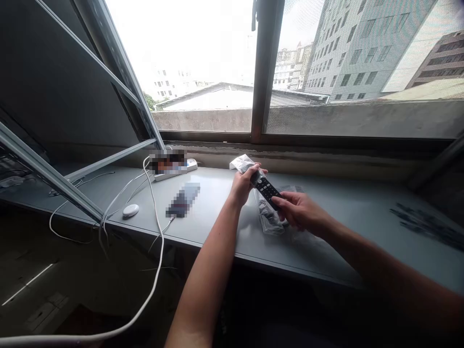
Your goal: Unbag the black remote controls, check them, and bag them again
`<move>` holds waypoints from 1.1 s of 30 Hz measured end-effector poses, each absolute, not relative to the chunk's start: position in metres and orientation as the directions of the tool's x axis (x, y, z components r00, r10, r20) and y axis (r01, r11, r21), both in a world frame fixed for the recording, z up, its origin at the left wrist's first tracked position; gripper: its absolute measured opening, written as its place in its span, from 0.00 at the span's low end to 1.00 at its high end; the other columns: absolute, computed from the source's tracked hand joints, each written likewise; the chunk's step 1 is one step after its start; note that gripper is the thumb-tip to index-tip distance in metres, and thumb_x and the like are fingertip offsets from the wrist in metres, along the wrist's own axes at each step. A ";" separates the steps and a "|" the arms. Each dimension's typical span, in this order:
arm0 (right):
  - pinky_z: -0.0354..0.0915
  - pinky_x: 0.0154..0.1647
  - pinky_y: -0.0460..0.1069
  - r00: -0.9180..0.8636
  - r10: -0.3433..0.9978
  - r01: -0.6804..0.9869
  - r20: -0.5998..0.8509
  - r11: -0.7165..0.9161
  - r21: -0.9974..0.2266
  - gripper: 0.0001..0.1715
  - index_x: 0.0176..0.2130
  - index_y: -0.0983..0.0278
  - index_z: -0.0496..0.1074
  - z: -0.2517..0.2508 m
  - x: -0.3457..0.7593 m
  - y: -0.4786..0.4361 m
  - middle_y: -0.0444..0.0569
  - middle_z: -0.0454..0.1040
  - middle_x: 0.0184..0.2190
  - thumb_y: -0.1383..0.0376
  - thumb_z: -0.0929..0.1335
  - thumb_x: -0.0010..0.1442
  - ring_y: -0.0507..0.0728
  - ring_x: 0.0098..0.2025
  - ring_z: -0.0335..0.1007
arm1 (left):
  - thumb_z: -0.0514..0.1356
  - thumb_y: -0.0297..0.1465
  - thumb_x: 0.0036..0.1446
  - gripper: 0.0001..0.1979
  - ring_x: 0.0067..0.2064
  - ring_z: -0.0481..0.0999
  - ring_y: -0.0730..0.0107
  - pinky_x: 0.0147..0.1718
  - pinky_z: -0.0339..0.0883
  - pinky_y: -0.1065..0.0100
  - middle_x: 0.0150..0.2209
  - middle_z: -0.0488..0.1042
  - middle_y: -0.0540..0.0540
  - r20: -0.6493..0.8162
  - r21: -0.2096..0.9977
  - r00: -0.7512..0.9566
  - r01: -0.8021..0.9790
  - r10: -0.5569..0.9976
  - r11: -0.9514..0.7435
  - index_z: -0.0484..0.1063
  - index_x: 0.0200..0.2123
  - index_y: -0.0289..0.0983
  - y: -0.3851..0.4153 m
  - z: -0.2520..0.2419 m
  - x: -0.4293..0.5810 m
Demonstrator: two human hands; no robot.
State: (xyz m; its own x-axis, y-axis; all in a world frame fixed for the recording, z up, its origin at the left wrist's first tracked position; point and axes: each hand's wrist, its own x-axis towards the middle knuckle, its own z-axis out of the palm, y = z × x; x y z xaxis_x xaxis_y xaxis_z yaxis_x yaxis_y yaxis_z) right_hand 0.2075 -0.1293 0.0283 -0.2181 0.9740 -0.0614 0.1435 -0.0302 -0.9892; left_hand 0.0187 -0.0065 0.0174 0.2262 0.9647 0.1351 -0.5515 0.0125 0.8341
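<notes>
A black remote control point(267, 190) with rows of small buttons is held tilted over the shelf between my two hands. My left hand point(245, 182) is closed round its far end, where a clear plastic bag point(242, 162) sticks out beyond the fingers. The near end is pinched by my right hand point(299, 209), thumb on top. Below the remote, clear plastic bags point(270, 222) lie on the shelf, with something dark inside one that I cannot make out.
A grey shelf point(213, 232) runs under the window. On its left are a blurred phone-like object point(183, 199) on a cable, a round white object point(130, 210), a power strip point(174, 171) and a white cable point(159, 251). A metal frame point(108, 162) stands left. Dark gloves-like items point(427, 224) lie right.
</notes>
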 end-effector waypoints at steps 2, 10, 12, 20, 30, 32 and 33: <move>0.59 0.14 0.46 -0.218 0.974 0.098 -0.057 -0.037 -0.995 0.31 0.41 0.60 0.80 0.027 0.206 -0.129 0.46 0.82 0.27 0.37 0.81 0.64 0.52 0.17 0.70 | 0.78 0.43 0.59 0.21 0.40 0.84 0.64 0.39 0.71 0.67 0.43 0.89 0.39 0.147 0.852 0.250 -0.523 0.957 0.006 0.83 0.48 0.37 -0.007 0.015 0.020; 0.81 0.28 0.50 -0.193 0.980 -0.069 -0.049 -0.063 -0.996 0.33 0.53 0.60 0.82 0.019 0.202 -0.126 0.51 0.87 0.34 0.45 0.86 0.60 0.60 0.30 0.86 | 0.81 0.48 0.57 0.26 0.44 0.86 0.59 0.45 0.75 0.62 0.46 0.88 0.36 0.166 0.910 0.492 -0.410 0.855 0.059 0.83 0.47 0.36 -0.014 0.011 0.022; 0.85 0.34 0.53 -0.185 0.982 -0.094 -0.047 -0.065 -0.993 0.35 0.58 0.60 0.80 0.018 0.201 -0.125 0.53 0.89 0.37 0.48 0.86 0.60 0.63 0.36 0.89 | 0.82 0.48 0.55 0.27 0.43 0.86 0.60 0.44 0.74 0.62 0.46 0.88 0.37 0.168 0.908 0.498 -0.414 0.851 0.062 0.82 0.47 0.36 -0.016 0.012 0.022; 0.88 0.49 0.60 -0.127 0.992 -0.120 -0.025 -0.041 -0.992 0.52 0.74 0.60 0.68 0.021 0.196 -0.129 0.56 0.92 0.46 0.55 0.86 0.62 0.67 0.46 0.92 | 0.83 0.47 0.54 0.26 0.40 0.83 0.64 0.42 0.72 0.64 0.42 0.86 0.41 0.219 0.910 0.555 -0.413 0.802 0.038 0.82 0.46 0.36 -0.020 0.015 0.022; 0.88 0.50 0.60 -0.074 0.996 -0.154 0.042 0.030 -0.988 0.55 0.77 0.57 0.68 0.018 0.197 -0.126 0.53 0.91 0.47 0.55 0.87 0.61 0.69 0.50 0.92 | 0.84 0.47 0.52 0.30 0.39 0.82 0.66 0.43 0.72 0.64 0.43 0.86 0.39 0.147 0.969 0.724 -0.241 0.674 0.048 0.85 0.46 0.31 -0.020 0.011 0.023; 0.88 0.52 0.59 -0.085 0.996 -0.199 0.030 0.012 -0.980 0.53 0.77 0.55 0.69 0.016 0.200 -0.124 0.53 0.91 0.51 0.57 0.87 0.61 0.68 0.51 0.92 | 0.84 0.46 0.53 0.29 0.41 0.83 0.65 0.45 0.74 0.63 0.44 0.86 0.38 0.160 0.966 0.729 -0.254 0.666 0.045 0.86 0.47 0.31 -0.018 0.010 0.023; 0.88 0.52 0.57 -0.094 0.995 -0.222 0.027 0.006 -0.975 0.52 0.76 0.54 0.70 0.016 0.201 -0.122 0.52 0.90 0.53 0.58 0.87 0.61 0.67 0.51 0.92 | 0.84 0.46 0.53 0.29 0.43 0.84 0.64 0.47 0.74 0.63 0.46 0.87 0.37 0.170 0.964 0.729 -0.263 0.663 0.042 0.86 0.48 0.31 -0.017 0.009 0.023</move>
State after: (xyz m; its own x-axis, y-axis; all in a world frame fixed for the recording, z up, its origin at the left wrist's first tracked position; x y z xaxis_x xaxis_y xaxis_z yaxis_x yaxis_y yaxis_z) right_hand 0.2008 -0.1224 0.0155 -0.0941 0.9952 0.0271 -0.2220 0.0056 -0.9750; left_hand 0.0233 -0.0172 0.0092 0.7292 0.6627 0.1705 -0.2632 0.0417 0.9638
